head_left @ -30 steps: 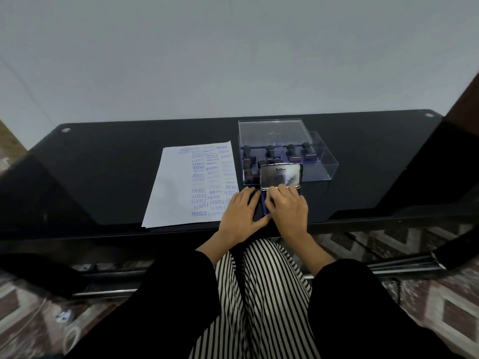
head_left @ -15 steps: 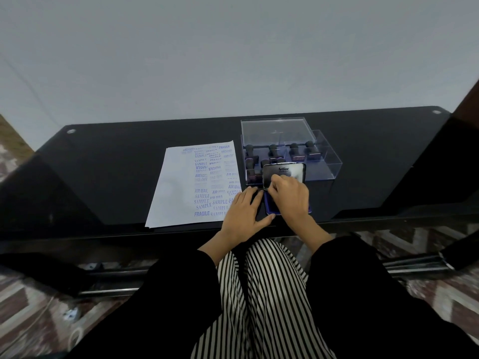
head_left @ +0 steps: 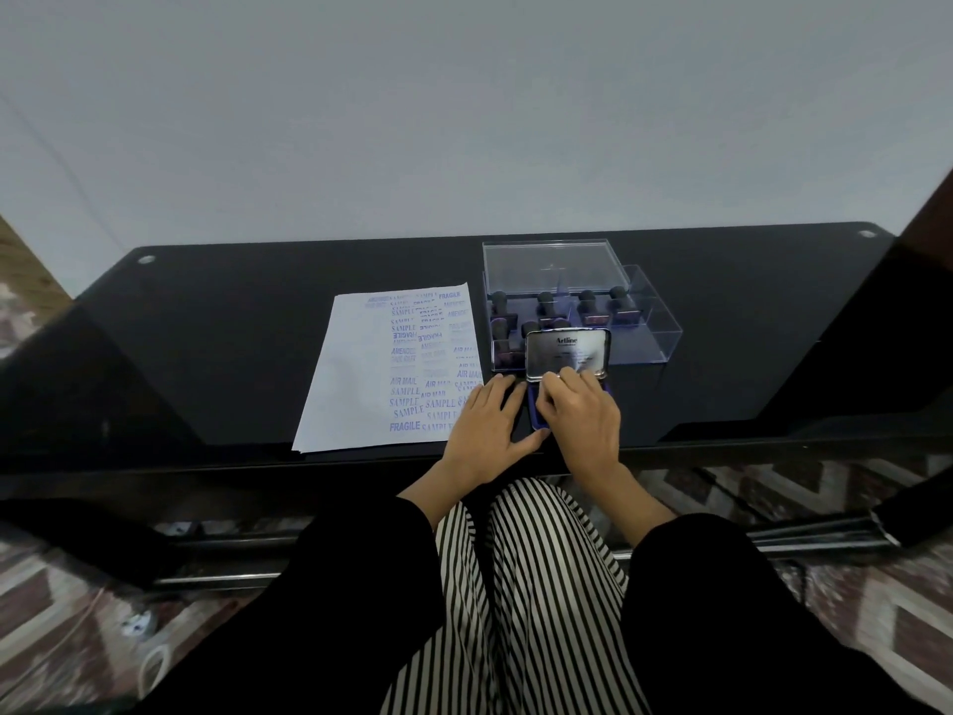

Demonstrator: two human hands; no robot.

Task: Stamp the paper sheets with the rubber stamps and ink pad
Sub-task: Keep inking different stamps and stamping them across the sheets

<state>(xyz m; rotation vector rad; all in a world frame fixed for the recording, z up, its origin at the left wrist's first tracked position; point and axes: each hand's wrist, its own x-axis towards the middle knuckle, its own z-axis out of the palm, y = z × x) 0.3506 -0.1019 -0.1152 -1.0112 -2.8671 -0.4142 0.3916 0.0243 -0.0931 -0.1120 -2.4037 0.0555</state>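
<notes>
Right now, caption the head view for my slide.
Right hand at the open ink pad, left hand flat beside it, stamped paper alongside.

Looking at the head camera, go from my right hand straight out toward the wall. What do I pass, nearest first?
right hand → ink pad lid, standing open → rubber stamps in the clear box → the box's clear lid → far edge of the table
</notes>
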